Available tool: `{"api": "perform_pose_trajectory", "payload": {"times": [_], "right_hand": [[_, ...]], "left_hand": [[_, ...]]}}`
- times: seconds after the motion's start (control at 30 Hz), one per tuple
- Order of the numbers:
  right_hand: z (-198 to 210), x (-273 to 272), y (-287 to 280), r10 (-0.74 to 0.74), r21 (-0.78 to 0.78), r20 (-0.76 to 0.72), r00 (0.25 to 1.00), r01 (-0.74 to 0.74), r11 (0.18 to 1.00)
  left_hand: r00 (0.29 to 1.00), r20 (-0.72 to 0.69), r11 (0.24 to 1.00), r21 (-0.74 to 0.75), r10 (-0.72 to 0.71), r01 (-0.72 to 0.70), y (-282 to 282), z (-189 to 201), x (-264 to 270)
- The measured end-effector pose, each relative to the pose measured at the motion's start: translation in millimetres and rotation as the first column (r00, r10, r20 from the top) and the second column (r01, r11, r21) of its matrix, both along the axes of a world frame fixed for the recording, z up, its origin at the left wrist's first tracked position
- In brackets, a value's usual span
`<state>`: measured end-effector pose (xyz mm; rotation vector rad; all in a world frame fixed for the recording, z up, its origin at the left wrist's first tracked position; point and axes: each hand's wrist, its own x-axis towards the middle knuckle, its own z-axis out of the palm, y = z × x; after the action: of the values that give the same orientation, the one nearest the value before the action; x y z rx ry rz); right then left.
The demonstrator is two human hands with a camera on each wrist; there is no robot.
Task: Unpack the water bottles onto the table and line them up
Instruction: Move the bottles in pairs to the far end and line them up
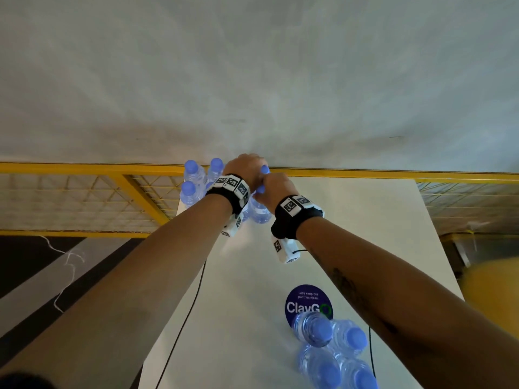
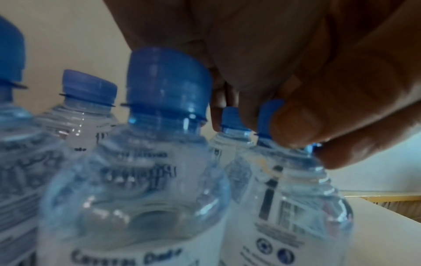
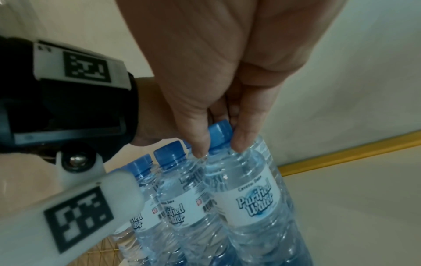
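Both hands work at the far left corner of the white table (image 1: 351,220), among a cluster of upright water bottles; the right hand (image 3: 218,75) pinches the blue cap (image 3: 219,134) of one bottle (image 3: 250,196) between thumb and fingertips, the fingers pointing down and closed on the cap, and that bottle stands at the right edge of the cluster, its label reading "Purified Water"; the left hand (image 2: 296,75) reaches over the bottles just behind it, its fingertips curled round the cap of another bottle (image 2: 293,203) and pinching it at the neck, with a further capped bottle (image 2: 136,189) close beside and in front of the wrist camera. In the head view the two hands sit touching or nearly so, the left hand (image 1: 244,169) slightly farther off than the right hand (image 1: 276,189), each wrist wearing a black band with white marker blocks; three more bottles (image 1: 193,181) stand to the left of the hands at the table's corner. Nearer the person, a second group of bottles (image 1: 334,352) stands on the table by a round blue sticker (image 1: 304,300) marked "ClayGo"; behind the table runs a yellow rail (image 1: 84,168) with mesh below it, against a pale wall.
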<state>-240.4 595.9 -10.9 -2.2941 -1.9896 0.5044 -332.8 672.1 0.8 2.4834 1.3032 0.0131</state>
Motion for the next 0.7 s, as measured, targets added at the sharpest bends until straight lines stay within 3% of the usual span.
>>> {"api": "perform_pose_trajectory", "payload": {"times": [0.17, 0.7], "right_hand": [[-1.1, 1.2, 5.3, 0.046, -0.044, 0.059, 0.997, -0.043, 0.998], [6.7, -2.1, -12.3, -0.016, -0.035, -0.037, 0.999, 0.015, 0.999]], "left_hand": [[1.0, -0.024, 1.0, -0.03, -0.006, 0.005, -0.4, 4.2, -3.6], [0.997, 0.073, 0.997, -0.072, 0.037, -0.032, -3.1, 6.2, -14.0]]}}
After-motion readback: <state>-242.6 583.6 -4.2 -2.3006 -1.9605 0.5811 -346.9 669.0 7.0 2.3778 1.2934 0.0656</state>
